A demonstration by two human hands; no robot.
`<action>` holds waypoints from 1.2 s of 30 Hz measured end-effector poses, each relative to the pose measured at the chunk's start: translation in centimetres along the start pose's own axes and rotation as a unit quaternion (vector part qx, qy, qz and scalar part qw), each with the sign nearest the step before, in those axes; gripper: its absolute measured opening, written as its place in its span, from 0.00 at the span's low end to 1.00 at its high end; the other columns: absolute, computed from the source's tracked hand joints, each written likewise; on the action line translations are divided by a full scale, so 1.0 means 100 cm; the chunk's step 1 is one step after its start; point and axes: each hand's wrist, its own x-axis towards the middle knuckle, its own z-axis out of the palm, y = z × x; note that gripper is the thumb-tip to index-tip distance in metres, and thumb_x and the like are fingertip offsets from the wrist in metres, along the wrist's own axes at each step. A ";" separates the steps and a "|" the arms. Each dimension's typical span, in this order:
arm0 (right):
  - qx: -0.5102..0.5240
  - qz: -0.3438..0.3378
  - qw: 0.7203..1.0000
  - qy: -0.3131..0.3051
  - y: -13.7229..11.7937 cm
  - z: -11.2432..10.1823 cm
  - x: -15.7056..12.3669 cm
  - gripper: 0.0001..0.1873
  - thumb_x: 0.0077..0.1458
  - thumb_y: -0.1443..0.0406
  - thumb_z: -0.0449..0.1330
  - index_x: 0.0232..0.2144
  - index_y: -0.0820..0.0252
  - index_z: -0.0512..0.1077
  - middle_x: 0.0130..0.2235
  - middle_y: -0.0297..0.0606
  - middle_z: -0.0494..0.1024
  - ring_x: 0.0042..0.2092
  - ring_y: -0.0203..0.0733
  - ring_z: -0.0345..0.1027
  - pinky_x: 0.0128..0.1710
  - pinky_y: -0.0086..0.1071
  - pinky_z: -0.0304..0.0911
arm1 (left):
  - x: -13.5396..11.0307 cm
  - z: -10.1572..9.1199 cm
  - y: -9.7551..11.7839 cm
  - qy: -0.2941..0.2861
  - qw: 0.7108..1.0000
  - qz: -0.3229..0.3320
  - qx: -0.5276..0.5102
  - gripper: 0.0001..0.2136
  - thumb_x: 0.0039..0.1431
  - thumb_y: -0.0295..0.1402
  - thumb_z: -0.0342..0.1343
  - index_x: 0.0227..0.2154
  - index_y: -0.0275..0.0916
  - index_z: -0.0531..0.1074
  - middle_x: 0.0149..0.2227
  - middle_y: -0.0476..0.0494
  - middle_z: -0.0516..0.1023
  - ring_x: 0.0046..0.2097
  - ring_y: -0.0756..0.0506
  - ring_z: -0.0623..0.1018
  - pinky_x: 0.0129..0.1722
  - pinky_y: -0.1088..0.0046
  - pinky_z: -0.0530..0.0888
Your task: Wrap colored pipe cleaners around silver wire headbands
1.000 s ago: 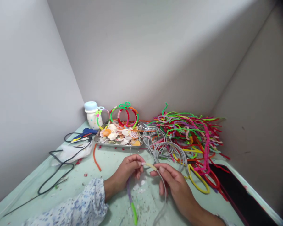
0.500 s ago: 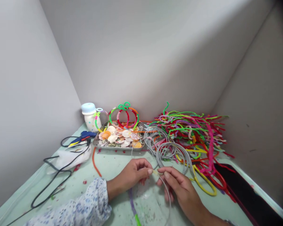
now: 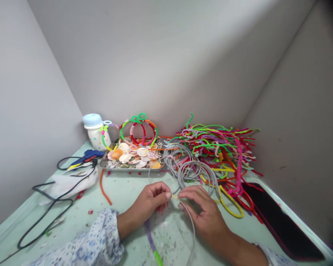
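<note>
Counter (image 3: 123, 190), pale green, flecked with paint: carried all items. At its right rear lay a tangled heap of multicoloured fuzzy pipe cleaners (image 3: 215, 142); just beside this, a flat black rectangular slab (image 3: 283, 225). A shallow silver metal tray (image 3: 130, 170) of seashells stood at the rear, near grey looped coils (image 3: 197, 163). Left hand (image 3: 151, 203) was pinched on a thin grey flexible cord (image 3: 193, 229) at the front centre, above the counter. Right hand (image 3: 207, 210) had its fingertips at the cord, just beside the left; could not tell whether they were closed on it. Purple-and-green fuzzy length (image 3: 150, 236) hung below the left hand. Smallest: pale yellow wrapped section (image 3: 174, 197), between both hands' fingertips.
</note>
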 end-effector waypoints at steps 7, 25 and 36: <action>0.014 0.016 0.999 -0.031 -0.003 0.002 0.002 0.08 0.56 0.70 0.60 0.39 0.55 0.73 0.35 0.36 0.76 0.39 0.42 0.68 0.40 0.35 0.65 | -0.002 0.003 -0.005 -0.011 0.998 0.002 0.056 0.11 0.57 0.39 0.56 0.29 0.35 0.69 0.20 0.54 0.65 0.20 0.55 0.63 0.21 0.79 0.61; 0.001 0.009 0.998 -0.056 -0.005 -0.001 0.001 0.07 0.59 0.67 0.56 0.38 0.55 0.74 0.33 0.37 0.76 0.36 0.42 0.67 0.38 0.37 0.62 | -0.011 0.010 -0.001 0.064 0.973 0.087 0.206 0.08 0.57 0.37 0.57 0.29 0.36 0.72 0.28 0.49 0.70 0.31 0.49 0.68 0.32 0.75 0.64; -0.017 -0.014 0.997 -0.068 0.000 0.000 -0.001 0.08 0.59 0.70 0.55 0.40 0.56 0.71 0.33 0.37 0.75 0.37 0.43 0.66 0.38 0.37 0.61 | -0.007 0.009 -0.008 0.039 0.997 -0.019 0.071 0.12 0.51 0.38 0.62 0.27 0.33 0.72 0.20 0.53 0.66 0.23 0.54 0.61 0.23 0.78 0.56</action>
